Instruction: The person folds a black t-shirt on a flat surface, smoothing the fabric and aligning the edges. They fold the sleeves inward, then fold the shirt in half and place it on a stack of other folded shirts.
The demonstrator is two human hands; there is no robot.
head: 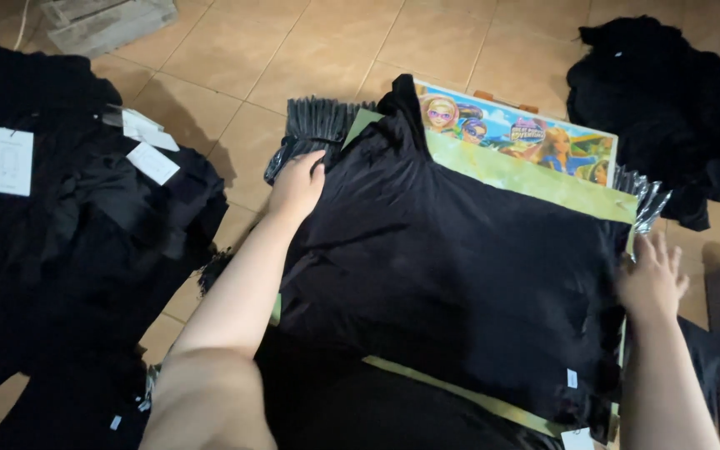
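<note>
Black garment (452, 275) lay spread flat over colourful board (527, 158) on tiled floor (310, 50), board seemingly serving as folding form. Left hand (296, 187) pressed flat on garment's left edge, fingers extended, not clenching. Right hand (652, 279) rested open-palmed at right edge, fingers splayed, likely smoothing cloth. Garment stretched between both hands. Pile of tagged black clothes (68, 225) lay left; another dark heap (668, 100) far right.

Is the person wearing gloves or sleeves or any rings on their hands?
No gloves. The left hand and right hand are both bare, and both forearms are bare too, with no sleeves showing. I can see no rings, watch or bracelets. The fingers are plain, and the picture is too dim to tell about nail polish.
</note>
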